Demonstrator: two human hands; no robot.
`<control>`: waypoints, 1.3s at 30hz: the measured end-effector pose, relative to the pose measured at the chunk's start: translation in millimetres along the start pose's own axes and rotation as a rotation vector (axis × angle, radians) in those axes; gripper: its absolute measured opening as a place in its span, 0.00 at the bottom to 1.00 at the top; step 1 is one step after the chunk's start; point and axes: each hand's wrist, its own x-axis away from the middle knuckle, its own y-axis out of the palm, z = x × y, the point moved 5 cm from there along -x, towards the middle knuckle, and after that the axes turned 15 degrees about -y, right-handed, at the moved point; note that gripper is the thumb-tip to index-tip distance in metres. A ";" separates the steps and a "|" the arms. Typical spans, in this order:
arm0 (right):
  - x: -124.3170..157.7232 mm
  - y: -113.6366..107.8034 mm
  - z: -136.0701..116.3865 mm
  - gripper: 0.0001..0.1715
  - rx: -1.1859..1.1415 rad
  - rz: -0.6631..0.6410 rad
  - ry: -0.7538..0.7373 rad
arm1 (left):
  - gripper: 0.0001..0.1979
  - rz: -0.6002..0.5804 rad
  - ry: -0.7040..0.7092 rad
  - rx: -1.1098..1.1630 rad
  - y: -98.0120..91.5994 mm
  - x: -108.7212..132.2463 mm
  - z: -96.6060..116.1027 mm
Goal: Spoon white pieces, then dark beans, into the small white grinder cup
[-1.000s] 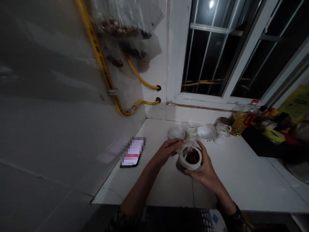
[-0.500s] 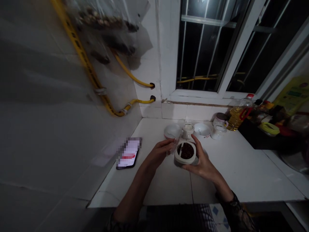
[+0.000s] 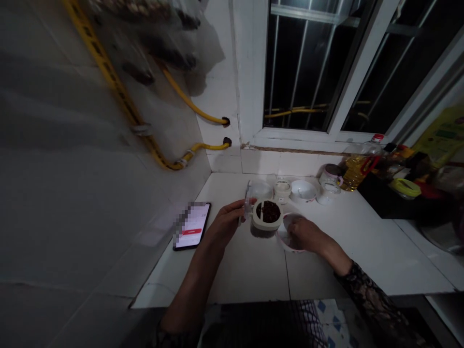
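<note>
A small white jar [image 3: 267, 218] with dark red contents stands on the white counter [image 3: 253, 270], its clear flip lid raised at the left. My left hand [image 3: 226, 221] pinches that lid [image 3: 247, 205] from the left. My right hand [image 3: 303, 233] lies just right of the jar, fingers curled into a shallow white bowl [image 3: 287, 236] on the counter. What the fingers hold inside the bowl cannot be made out.
A lit phone [image 3: 192, 231] lies at the left by the wall. Behind the jar stand a white bowl [image 3: 303, 190], small jars [image 3: 328, 188] and an oil bottle [image 3: 357, 169]. Yellow gas hoses [image 3: 152, 145] run along the wall. A barred window [image 3: 319, 67] is behind.
My right hand let go of the jar and moved right, down into the shallow bowl. The jar now stands on the counter. My left hand has raised the lid upright.
</note>
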 end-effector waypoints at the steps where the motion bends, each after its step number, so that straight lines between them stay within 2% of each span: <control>1: -4.7 1.2 -1.8 0.14 0.025 -0.023 -0.001 | 0.16 0.008 -0.002 -0.010 1.0 0.6 0.6; 5: -12.3 -5.8 -4.7 0.14 0.050 -0.044 -0.015 | 0.16 0.048 -0.017 -0.060 3.6 1.6 3.6; 8: -4.4 -18.5 -6.3 0.14 0.077 -0.025 -0.042 | 0.15 0.061 0.002 -0.135 5.5 -0.6 9.2; 10: 9.3 -26.5 -3.4 0.13 0.086 0.045 -0.015 | 0.14 0.050 0.040 -0.220 9.3 -3.2 15.6; 13: 42.5 -28.7 11.9 0.07 -0.010 0.237 0.153 | 0.14 0.012 0.079 -0.346 20.8 -7.7 27.0; 16: 80.9 -14.4 28.4 0.11 -0.243 0.519 0.296 | 0.13 -0.076 0.069 -0.471 39.7 -12.7 36.1; 19: 110.7 13.0 36.5 0.20 -0.591 0.814 0.381 | 0.12 -0.161 0.067 -0.579 58.4 -18.6 41.6; 22: 126.3 44.3 35.8 0.24 -0.824 0.974 0.513 | 0.12 -0.199 0.068 -0.684 72.3 -25.8 42.8; 25: 129.3 67.4 31.6 0.26 -0.940 1.032 0.585 | 0.12 -0.199 0.070 -0.828 84.1 -32.1 41.0; 28: 124.0 79.3 28.9 0.27 -1.004 1.027 0.562 | 0.12 -0.194 0.092 -0.985 97.2 -35.6 38.3; 33: 118.7 85.3 29.8 0.28 -1.091 1.102 0.580 | 0.12 -0.205 0.244 -1.245 125.0 -33.5 36.4; 38: 118.6 86.7 29.9 0.26 -1.241 1.224 0.575 | 0.17 -0.183 0.309 -1.681 154.8 -28.3 25.5; 39: 117.6 86.1 29.3 0.25 -1.279 1.237 0.556 | 0.16 -0.185 0.320 -1.711 160.5 -27.3 22.9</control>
